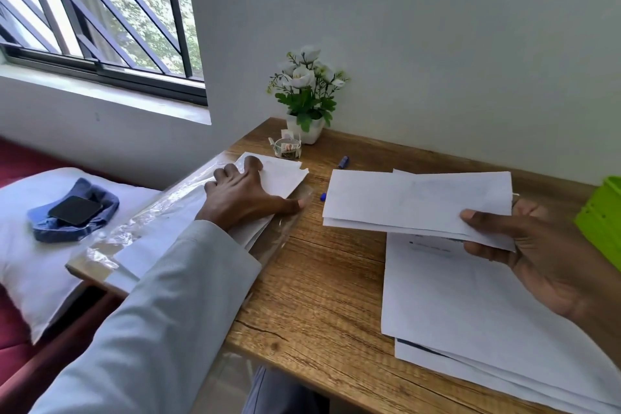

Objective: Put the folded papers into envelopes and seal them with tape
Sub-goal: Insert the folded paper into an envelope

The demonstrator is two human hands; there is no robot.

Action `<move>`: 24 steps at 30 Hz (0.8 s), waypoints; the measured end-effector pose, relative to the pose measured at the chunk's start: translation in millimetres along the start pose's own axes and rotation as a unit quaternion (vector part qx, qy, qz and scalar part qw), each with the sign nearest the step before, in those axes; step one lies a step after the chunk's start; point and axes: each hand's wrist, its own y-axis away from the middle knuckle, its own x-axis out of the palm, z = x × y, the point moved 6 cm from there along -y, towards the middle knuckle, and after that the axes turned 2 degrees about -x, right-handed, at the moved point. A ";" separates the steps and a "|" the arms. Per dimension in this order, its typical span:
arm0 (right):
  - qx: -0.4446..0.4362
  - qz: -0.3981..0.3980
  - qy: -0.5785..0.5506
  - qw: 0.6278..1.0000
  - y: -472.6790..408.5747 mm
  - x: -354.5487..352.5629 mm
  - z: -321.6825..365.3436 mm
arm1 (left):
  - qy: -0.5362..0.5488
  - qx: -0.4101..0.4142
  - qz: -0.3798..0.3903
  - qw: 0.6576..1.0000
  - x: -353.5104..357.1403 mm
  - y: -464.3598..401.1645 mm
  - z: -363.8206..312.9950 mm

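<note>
Two hands work at the wooden desk [312, 279]: the left hand [243, 198], fingers spread flat, presses the envelopes [279, 175] mid-frame, seemingly in clear wrapping; the right hand [537, 255] pinches a folded paper [416, 202] at right.

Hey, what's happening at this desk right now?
A person is working with papers at a wooden desk. The right hand holds a folded paper above a stack of sheets. The left hand rests on a pile of envelopes in clear plastic wrap. A tape roll sits untouched near the flower pot.
</note>
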 end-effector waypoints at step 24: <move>-0.038 -0.091 -0.037 0.995 2.6 -44.7 19.8 | 0.238 0.203 0.046 0.949 -44.7 20.0 -46.5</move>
